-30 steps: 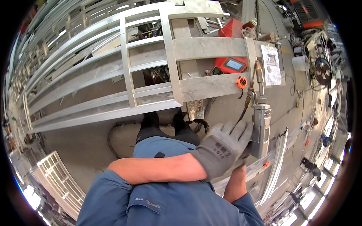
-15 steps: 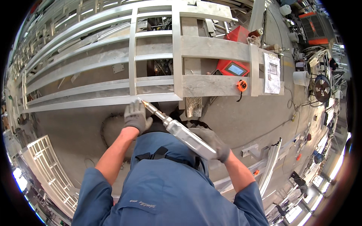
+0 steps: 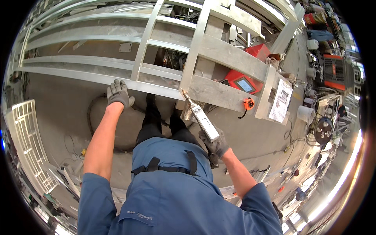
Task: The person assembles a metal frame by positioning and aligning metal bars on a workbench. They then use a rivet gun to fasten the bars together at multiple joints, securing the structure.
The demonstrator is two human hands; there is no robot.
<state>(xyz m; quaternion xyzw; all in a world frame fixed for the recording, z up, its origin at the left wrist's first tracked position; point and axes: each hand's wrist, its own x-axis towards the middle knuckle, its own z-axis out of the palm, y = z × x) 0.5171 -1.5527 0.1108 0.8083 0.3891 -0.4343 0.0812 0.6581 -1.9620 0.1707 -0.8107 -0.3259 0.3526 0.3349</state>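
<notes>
A welding gun (image 3: 201, 120) with a boxy silver body and a narrow coppery nozzle is gripped at its rear end by my gloved right hand (image 3: 216, 142). Its tip is at the near right corner of a silver metal frame (image 3: 98, 79), where the long near rail meets an upright; whether it touches is too small to tell. To the left, my gloved left hand (image 3: 118, 96) lies open with fingers spread, its fingertips at that near rail. Part of my right hand's grip is hidden behind the gun body.
Under the frame run flat metal support beams (image 3: 223, 93). On or beside them are an orange tape measure (image 3: 248, 103), a red box with a screen (image 3: 243, 83) and a printed drawing sheet (image 3: 280, 100). A cable (image 3: 91, 117) loops on the floor; a white lattice frame (image 3: 29, 145) stands left.
The welding gun's tip has moved right along the near rail, from beside my left hand to the frame's corner. My left hand has shifted left, away from the tip. The view has turned.
</notes>
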